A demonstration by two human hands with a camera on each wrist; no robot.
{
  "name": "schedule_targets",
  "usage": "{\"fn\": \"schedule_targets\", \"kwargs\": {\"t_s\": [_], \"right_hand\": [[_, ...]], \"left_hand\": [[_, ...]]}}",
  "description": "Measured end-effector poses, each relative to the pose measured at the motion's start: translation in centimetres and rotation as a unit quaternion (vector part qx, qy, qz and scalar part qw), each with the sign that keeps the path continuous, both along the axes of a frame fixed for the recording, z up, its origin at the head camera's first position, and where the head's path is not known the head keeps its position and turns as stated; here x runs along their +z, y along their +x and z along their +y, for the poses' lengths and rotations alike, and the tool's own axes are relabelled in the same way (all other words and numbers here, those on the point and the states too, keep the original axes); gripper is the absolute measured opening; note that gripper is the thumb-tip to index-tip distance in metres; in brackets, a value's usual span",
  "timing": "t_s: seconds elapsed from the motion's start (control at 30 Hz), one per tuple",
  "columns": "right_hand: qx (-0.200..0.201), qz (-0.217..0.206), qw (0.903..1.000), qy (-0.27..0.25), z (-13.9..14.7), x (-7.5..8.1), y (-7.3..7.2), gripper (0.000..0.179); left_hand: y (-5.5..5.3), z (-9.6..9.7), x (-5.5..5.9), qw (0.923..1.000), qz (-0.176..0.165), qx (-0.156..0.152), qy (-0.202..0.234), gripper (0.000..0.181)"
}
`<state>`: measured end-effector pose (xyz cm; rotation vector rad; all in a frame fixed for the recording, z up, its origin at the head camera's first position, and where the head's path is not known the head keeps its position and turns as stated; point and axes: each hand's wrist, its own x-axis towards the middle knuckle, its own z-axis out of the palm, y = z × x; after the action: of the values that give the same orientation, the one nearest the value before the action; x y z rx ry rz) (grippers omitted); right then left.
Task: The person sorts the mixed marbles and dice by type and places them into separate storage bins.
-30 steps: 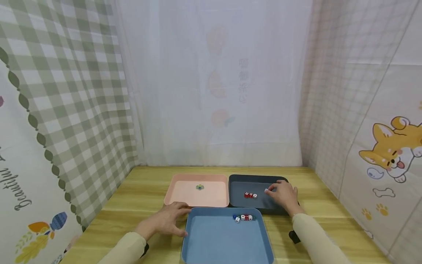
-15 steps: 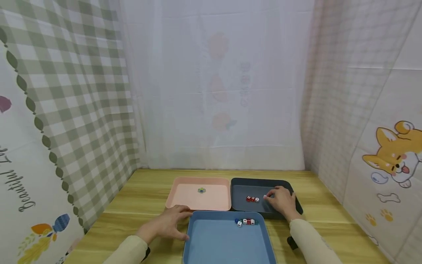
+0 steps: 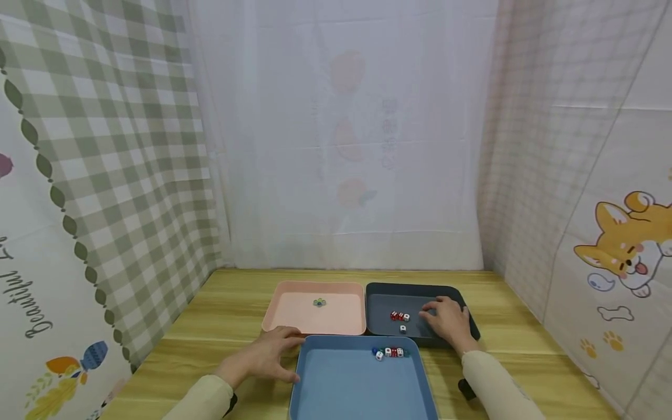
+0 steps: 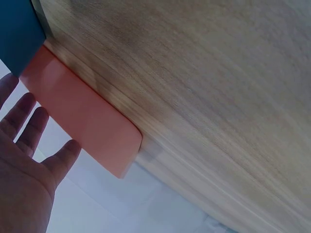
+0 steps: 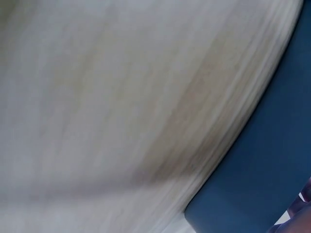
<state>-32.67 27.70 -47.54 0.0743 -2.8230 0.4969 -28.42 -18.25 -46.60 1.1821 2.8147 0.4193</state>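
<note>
My right hand [image 3: 448,321] hovers over the right side of the dark tray [image 3: 379,296], thumb and fingers apart with nothing between them. Left of it, a white die [image 3: 403,329] lies alone in that tray, just in front of a short row of red and white dice [image 3: 400,316]. My left hand [image 3: 265,353] is beside the left rim of the blue tray [image 3: 357,388], its fingers spread and loosely bent, fingertips at the rim. Near the far right corner of the blue tray sit several more dice [image 3: 394,352], white, red, blue and green.
A pink tray [image 3: 291,309] stands behind the blue one, left of the dark tray, with a small cluster of greenish pieces [image 3: 319,302] in it. All three trays are on a wood-grain table [image 3: 210,312]. Cloth curtains [image 3: 346,175] enclose the back and sides.
The white die that my right hand pinched has been let go and now lies in the dark tray, front of the row. My left hand has stayed in place.
</note>
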Motion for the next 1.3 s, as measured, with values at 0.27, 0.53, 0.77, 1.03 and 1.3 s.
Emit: {"fn": "schedule_targets", "kwargs": {"t_s": [0.27, 0.53, 0.77, 1.03, 1.3], "right_hand": [[0.014, -0.002, 0.9999, -0.003, -0.1, -0.6, 0.4, 0.021], [0.051, 0.021, 0.9985, -0.01, -0.8, 0.0, 0.6, 0.021], [0.081, 0.034, 0.996, -0.016, -1.7, 0.4, 1.1, 0.019], [0.12, 0.041, 0.9908, -0.048, -3.4, 1.4, 1.8, 0.021], [0.145, 0.034, 0.9866, -0.067, -5.3, 1.3, 3.3, 0.015]], "left_hand": [[0.3, -0.1, -0.6, 1.0, -0.008, -0.004, 0.001, 0.076], [0.1, -0.1, -0.6, 1.0, 0.005, 0.0, 0.0, 0.079], [0.0, -0.1, -0.3, 1.0, 0.006, 0.003, -0.002, 0.079], [-0.3, -0.2, -0.2, 1.0, -0.002, 0.006, 0.001, 0.08], [-0.2, -0.2, -0.1, 1.0, -0.004, 0.004, 0.002, 0.08]]}}
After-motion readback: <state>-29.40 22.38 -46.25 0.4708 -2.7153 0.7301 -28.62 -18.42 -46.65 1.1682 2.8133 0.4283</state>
